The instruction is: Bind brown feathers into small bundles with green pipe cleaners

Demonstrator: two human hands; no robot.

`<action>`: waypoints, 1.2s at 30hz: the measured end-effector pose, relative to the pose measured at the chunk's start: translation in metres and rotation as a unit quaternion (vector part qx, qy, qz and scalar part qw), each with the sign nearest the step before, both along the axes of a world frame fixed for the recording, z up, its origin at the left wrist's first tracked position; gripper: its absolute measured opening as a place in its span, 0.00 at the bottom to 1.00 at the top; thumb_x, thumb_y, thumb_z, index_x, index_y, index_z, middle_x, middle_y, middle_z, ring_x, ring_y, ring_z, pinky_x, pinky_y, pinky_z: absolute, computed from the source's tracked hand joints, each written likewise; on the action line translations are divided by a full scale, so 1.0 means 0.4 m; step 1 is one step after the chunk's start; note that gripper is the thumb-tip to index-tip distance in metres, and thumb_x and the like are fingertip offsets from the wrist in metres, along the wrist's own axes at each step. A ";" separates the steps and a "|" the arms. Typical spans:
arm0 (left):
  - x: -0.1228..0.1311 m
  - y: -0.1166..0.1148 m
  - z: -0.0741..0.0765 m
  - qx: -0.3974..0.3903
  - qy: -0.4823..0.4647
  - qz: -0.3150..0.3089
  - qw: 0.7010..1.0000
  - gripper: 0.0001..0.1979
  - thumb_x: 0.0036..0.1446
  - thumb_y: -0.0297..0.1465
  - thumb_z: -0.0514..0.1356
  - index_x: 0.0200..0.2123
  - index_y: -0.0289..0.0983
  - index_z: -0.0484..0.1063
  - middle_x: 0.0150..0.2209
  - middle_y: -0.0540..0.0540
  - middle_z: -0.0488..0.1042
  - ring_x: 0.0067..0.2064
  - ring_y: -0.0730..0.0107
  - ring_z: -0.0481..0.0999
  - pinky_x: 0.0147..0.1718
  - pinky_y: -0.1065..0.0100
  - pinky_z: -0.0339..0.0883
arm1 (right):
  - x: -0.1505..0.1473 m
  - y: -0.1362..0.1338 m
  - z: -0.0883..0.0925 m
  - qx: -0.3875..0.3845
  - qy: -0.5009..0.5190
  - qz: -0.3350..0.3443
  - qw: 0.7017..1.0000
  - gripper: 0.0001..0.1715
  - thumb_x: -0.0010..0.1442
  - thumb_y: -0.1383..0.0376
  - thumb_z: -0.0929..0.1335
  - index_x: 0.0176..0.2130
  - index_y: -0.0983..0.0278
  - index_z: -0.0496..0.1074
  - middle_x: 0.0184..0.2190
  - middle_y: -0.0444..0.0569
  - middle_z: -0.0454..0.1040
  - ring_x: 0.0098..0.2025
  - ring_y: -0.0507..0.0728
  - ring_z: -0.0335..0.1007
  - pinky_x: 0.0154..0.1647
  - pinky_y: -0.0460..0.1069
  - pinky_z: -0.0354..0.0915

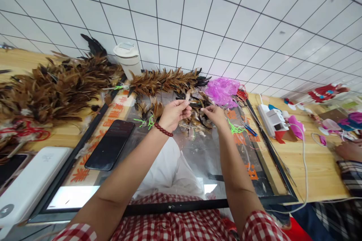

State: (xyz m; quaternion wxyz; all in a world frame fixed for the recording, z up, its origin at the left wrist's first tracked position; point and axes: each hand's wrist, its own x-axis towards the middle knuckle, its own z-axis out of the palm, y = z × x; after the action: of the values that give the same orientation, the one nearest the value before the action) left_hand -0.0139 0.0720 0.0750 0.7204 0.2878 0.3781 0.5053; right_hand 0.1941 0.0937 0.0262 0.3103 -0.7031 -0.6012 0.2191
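Observation:
My left hand (175, 115), with a dark red bead bracelet (163, 130) on the wrist, pinches a small pale feather (188, 95) that stands up from the fingertips. To its right, my right hand (215, 115) has thumb and forefinger together over the loose feather pile (195, 120); what is between them I cannot make out. Behind both hands lies a long brown feather garland (164, 83) with black tips at its right end. Small feather bunches (152, 109) with green ties (147, 121) lie left of my left hand.
A black-framed glass panel (198, 165) lies before me, with a phone (110, 145) on it. A white cup (128, 60), brown feathers (56, 86) and a power bank (34, 184) are left. Right are a purple bag (223, 91), blue pen (250, 130), power strip (271, 118) and another person's hand (350, 150).

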 end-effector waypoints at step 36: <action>0.019 -0.013 -0.035 -0.067 0.012 -0.138 0.988 0.08 0.46 0.24 0.68 0.32 0.30 0.74 0.23 0.45 0.76 0.21 0.76 0.75 0.21 0.76 0.71 | -0.086 -0.060 0.096 -0.008 0.354 0.184 0.917 0.12 0.42 0.58 0.76 0.27 0.63 0.78 0.25 0.43 0.76 0.28 0.50 0.67 0.36 0.47 0.64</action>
State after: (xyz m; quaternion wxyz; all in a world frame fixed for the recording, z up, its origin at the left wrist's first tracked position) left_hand -0.0063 0.0669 0.0609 0.7965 0.2940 0.3761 0.3712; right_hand 0.1595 0.0697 0.0647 0.4511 -0.4594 -0.5690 0.5114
